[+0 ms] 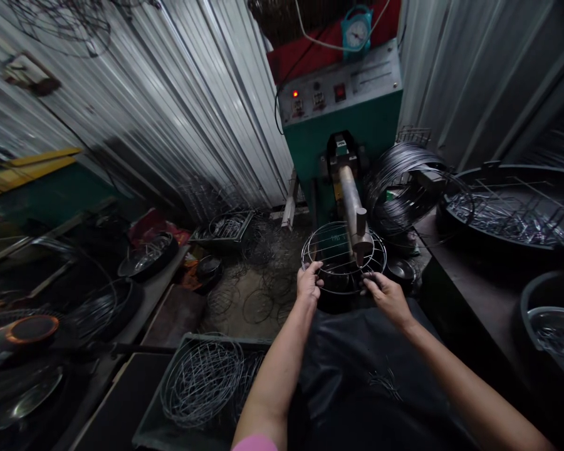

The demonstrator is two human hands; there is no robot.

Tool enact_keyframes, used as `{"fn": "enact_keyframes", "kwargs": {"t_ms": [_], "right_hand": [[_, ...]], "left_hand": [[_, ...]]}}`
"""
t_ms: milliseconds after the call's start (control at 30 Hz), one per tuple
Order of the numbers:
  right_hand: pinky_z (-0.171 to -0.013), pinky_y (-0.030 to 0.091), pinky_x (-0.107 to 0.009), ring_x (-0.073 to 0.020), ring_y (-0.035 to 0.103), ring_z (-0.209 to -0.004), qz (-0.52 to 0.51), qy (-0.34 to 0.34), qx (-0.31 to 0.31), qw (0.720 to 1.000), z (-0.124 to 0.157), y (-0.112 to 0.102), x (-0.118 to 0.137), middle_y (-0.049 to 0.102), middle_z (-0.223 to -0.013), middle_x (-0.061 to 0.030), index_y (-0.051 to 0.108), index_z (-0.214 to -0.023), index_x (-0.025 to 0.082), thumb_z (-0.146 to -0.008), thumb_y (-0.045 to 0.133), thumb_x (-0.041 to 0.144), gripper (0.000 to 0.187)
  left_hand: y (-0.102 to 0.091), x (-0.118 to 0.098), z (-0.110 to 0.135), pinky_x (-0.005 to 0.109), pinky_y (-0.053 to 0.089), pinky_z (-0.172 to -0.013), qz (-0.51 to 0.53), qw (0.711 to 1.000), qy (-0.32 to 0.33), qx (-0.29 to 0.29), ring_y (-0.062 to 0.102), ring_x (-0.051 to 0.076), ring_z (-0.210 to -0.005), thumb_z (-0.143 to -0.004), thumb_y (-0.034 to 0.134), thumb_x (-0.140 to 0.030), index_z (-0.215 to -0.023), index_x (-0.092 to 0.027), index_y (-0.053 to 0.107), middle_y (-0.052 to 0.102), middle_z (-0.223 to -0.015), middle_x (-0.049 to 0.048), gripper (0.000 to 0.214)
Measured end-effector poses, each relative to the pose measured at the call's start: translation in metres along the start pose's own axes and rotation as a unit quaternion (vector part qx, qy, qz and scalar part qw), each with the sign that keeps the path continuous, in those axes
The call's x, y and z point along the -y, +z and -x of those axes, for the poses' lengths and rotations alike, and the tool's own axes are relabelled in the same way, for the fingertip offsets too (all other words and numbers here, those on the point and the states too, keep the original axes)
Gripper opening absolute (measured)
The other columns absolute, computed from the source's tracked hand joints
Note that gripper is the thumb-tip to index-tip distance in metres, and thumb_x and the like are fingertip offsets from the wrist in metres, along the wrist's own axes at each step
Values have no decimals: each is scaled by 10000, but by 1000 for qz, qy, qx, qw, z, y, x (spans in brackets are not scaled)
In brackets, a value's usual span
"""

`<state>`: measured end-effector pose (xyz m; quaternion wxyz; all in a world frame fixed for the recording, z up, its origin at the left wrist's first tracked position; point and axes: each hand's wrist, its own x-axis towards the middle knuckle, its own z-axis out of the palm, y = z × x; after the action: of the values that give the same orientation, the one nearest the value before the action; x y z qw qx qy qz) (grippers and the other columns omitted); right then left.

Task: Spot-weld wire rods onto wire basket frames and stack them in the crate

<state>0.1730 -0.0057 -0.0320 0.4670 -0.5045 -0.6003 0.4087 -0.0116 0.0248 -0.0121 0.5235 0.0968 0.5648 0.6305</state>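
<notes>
A round wire rack (pixel 331 241), made of a ring with parallel cross wires, lies roughly level under the metal arm of a green spot-welding machine (pixel 352 194). My left hand (pixel 309 282) is closed on the rack's left rim, thumb on top. At the rack's near right edge, my right hand (pixel 383 293) pinches thumb and finger together, close to the tip of the machine's electrode (pixel 360 254). What sits between those fingertips is too small and dark to make out. Several short wire pieces (pixel 385 382) rest on the dark apron (pixel 338 357) over my lap.
A wire coil (pixel 399 188) stands right of the machine. On the right-hand bench are a wide black basin (pixel 502 244) of bent wires and another tub (pixel 526 307). A bin (pixel 145 419) with round wire grids (pixel 202 382) stands left. Wire rings (pixel 258 305) litter the floor.
</notes>
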Motion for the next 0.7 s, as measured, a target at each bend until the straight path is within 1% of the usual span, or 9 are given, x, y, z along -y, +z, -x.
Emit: {"fn": "enact_keyframes", "kwargs": {"t_ms": [67,167,267,367,467,533,600,667,700], "right_hand": [[-619,479,-296,-190,637,-592,1,-7,1,1000,-3,0,0,666,-666,-42,622,-890,171,-786,511,474,339],[-610,482,-293,-187,631,-575,5,-19,-7,1000,-6,-1,-1,659,-642,-37,622,-884,171,-787,512,481,343],[-607,485,-295,-186,624,-560,9,-20,-7,1000,-8,-2,-2,649,-607,-31,622,-871,171,-788,516,482,339],[-599,489,-295,-184,617,-555,1,-12,-4,1000,-10,0,-2,640,-591,-25,623,-859,177,-785,523,488,335],[-570,496,-296,-176,605,-544,-32,13,2,999,-10,2,1,644,-637,-31,620,-854,184,-768,535,509,346],[-577,504,-301,-181,610,-565,-56,26,7,998,-7,0,3,653,-685,-43,623,-866,185,-754,550,521,361],[-621,505,-302,-188,623,-624,-63,34,-8,997,2,-9,1,663,-733,-52,631,-925,181,-757,558,512,378],[-636,494,-289,-179,617,-648,-52,52,-36,997,16,-26,-13,666,-774,-54,627,-1006,174,-777,540,484,395],[-607,484,-279,-166,600,-610,-40,70,-42,996,25,-36,-25,661,-773,-50,624,-1019,170,-778,529,473,398]], "left_hand": [[1,0,-1,146,181,-344,8,1000,14,15,314,11,-383,-452,772,-210,-693,-171,407,372,-528,-98,439],[1,1,-3,145,180,-341,10,1000,20,17,316,14,-382,-445,766,-206,-689,-173,407,377,-526,-97,435],[3,2,-5,149,181,-336,8,1000,21,6,320,19,-387,-452,751,-203,-683,-170,418,386,-531,-90,406],[6,4,-6,153,188,-337,0,1000,14,-18,318,24,-391,-468,746,-203,-662,-171,416,377,-530,-85,384],[5,7,-4,154,186,-344,-17,999,4,-33,302,27,-399,-495,752,-213,-649,-170,414,365,-531,-78,374],[0,6,-4,158,232,-362,-40,999,-9,-24,315,33,-416,-519,763,-249,-665,-164,441,379,-549,-67,364],[-9,-1,-8,187,345,-423,-69,997,-46,-2,376,53,-456,-565,761,-346,-709,-159,485,418,-591,-47,363],[-17,-16,-18,270,456,-544,-105,990,-91,19,473,95,-543,-621,721,-463,-770,-160,522,480,-665,-14,392],[-19,-25,-26,320,482,-610,-128,985,-108,26,513,120,-598,-641,701,-499,-797,-160,533,509,-705,5,409]]}}
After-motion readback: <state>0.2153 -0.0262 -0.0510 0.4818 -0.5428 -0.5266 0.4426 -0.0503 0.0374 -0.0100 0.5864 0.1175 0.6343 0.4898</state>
